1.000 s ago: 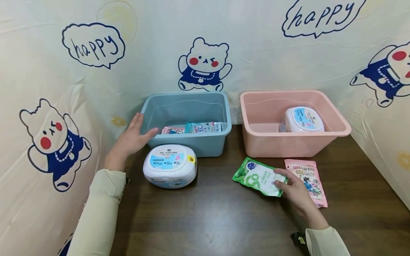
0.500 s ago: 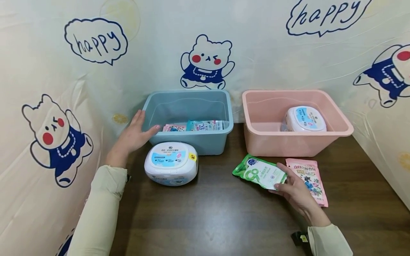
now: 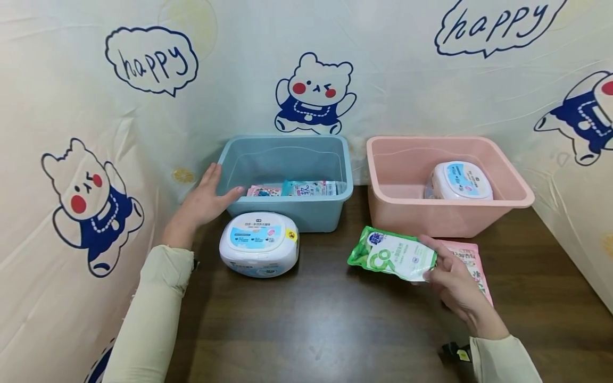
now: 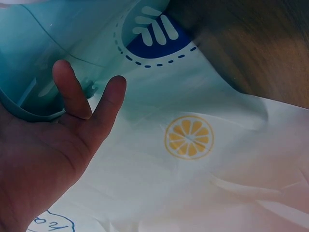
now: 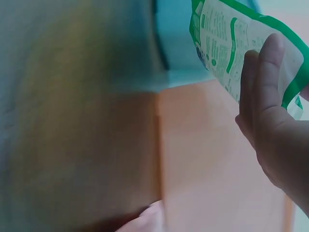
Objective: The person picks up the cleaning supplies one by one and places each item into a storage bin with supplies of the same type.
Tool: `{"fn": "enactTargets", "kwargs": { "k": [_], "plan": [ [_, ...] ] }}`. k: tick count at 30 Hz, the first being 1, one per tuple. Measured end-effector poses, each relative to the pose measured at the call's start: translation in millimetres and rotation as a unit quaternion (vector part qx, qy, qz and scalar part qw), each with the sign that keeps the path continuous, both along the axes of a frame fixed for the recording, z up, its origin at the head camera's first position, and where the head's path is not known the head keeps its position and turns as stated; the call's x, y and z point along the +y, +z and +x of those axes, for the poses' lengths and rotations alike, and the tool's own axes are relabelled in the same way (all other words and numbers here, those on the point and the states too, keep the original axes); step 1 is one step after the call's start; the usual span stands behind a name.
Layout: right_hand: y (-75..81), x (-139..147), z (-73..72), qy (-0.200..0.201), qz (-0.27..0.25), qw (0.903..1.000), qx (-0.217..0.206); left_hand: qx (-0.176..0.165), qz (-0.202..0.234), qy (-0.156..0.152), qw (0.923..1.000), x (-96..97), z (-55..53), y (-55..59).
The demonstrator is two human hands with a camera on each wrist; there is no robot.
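My right hand holds a green-and-white pouch by its right end, thumb on the front face. In the right wrist view, fingers lie along the printed back of the pouch. A pink floral pouch lies on the table, partly hidden behind this hand. My left hand is at the left side of the blue bin, with straight fingers and the thumb spread over its front rim. A white lidded tub stands on the table in front of that bin.
Several packets lie inside the blue bin. To its right stands a pink bin with another white tub in it. Printed cloth hangs behind and along the sides of the brown table.
The right hand has raised the green-and-white pouch slightly and now covers more of the pink pouch. The left hand stays at the blue bin; the head view has shifted a little.
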State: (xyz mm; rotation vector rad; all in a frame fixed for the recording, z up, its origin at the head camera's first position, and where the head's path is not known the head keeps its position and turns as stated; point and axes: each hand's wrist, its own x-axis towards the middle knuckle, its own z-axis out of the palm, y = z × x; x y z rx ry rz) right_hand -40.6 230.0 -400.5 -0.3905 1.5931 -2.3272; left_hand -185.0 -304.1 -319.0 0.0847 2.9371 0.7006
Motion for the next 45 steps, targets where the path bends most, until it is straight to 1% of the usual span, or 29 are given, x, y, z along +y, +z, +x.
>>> {"fn": "enactTargets", "kwargs": {
  "k": [3, 6, 8, 11, 17, 21, 26, 28, 31, 34, 37, 41, 45],
  "plan": [
    [12.1, -3, -3.8, 0.029, -0.045, 0.9984, 0.020, 0.001, 0.000, 0.000, 1.0000, -0.5, 0.3, 1.2],
    [23.0, -5, -10.7, 0.062, -0.096, 0.9927, 0.040, 0.002, -0.002, 0.001, 1.0000, -1.8, 0.2, 1.2],
    [31.5, -7, -16.0, 0.072, -0.119, 0.9890, 0.050, 0.002, -0.004, 0.002, 1.0000, -2.7, 0.3, 0.9],
    [46.1, -12, -24.4, 0.069, -0.135, 0.9866, 0.059, 0.002, -0.005, 0.004, 1.0000, -3.5, 0.1, 1.0],
    [72.9, -25, -44.3, 0.045, -0.145, 0.9867, 0.058, -0.005, -0.011, 0.005, 0.9999, -4.0, -1.3, 2.1],
    [85.2, -38, -64.7, 0.028, -0.149, 0.9873, 0.045, -0.006, -0.013, 0.002, 0.9999, -5.6, -2.8, 4.1],
    [93.4, -61, -93.9, 0.023, -0.164, 0.9856, 0.035, -0.006, -0.018, -0.008, 0.9998, -8.9, -5.0, 5.8],
    [96.3, -73, -105.3, 0.020, -0.159, 0.9864, 0.035, -0.008, -0.021, -0.009, 0.9997, -10.0, -5.9, 6.0],
    [100.5, -93, -121.5, 0.001, -0.147, 0.9887, 0.031, -0.010, -0.024, -0.007, 0.9996, -10.6, -6.3, 6.5],
    [103.7, -115, -138.1, -0.021, -0.121, 0.9922, 0.022, -0.012, -0.034, -0.002, 0.9994, -11.4, -6.0, 6.5],
    [104.8, -135, -154.9, -0.039, -0.096, 0.9946, 0.009, -0.010, -0.041, -0.004, 0.9991, -10.7, -5.2, 6.1],
    [103.3, -156, -177.3, -0.045, -0.069, 0.9966, -0.003, -0.010, -0.040, -0.013, 0.9991, -8.6, -4.0, 5.4],
    [100.0, -171, -196.3, -0.033, -0.061, 0.9976, 0.001, -0.013, -0.040, -0.016, 0.9990, -9.7, -1.4, 5.9]
  ]
}}
